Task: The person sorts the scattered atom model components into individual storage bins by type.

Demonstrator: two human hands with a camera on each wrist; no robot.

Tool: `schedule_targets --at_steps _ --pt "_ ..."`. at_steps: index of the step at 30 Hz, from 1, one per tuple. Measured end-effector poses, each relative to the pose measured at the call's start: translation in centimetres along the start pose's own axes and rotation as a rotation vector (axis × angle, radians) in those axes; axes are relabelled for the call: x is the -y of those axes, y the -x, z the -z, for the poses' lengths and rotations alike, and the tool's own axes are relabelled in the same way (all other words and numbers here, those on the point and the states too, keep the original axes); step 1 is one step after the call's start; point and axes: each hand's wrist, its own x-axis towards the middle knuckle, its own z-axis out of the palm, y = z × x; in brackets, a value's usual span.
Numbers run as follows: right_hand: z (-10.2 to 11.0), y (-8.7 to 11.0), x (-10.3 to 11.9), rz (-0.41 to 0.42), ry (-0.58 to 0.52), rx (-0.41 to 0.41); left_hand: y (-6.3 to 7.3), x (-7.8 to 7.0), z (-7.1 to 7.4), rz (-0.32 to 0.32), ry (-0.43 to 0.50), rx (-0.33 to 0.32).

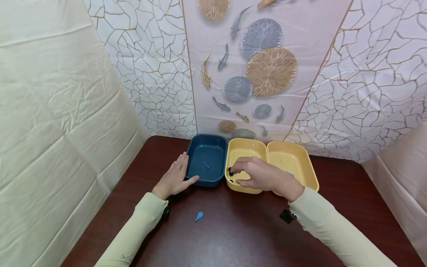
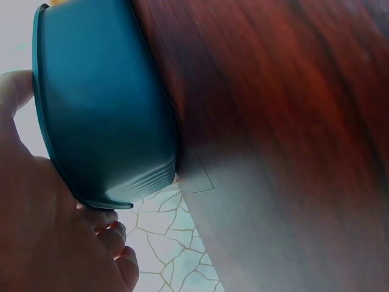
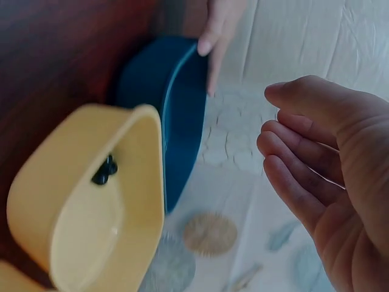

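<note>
My left hand [image 1: 174,176] rests against the left side of a dark blue bin [image 1: 208,183], fingers straight and thumb at its near rim. A small blue stick-like piece [image 1: 206,165] lies inside that bin. Over the middle yellow bin [image 1: 245,190] hovers my right hand [image 1: 255,172], and the right wrist view shows nothing between its loosely bent fingers [image 3: 292,182]. Small black pieces [image 3: 105,170] sit in this yellow bin, near its front left corner and below my right fingertips in the head view.
A second yellow bin [image 1: 310,167] stands at the right of the row, a blue bit [image 1: 290,174] showing inside past my wrist. Nearer on the dark wooden table [image 1: 240,237] lies a light blue teardrop-shaped piece [image 1: 199,216]. Patterned cloth [image 1: 160,74] hangs behind the bins.
</note>
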Motion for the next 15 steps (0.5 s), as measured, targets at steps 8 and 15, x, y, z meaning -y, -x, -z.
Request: schedule_targets --at_steps 8,15 --pt "-2.8 -2.1 1.6 0.051 -0.006 0.084 -0.1 0.0 0.0 0.002 -0.007 -0.007" --pt "-4.9 -3.0 2.9 0.069 -0.006 0.156 0.1 0.0 -0.1 0.009 -0.013 0.002"
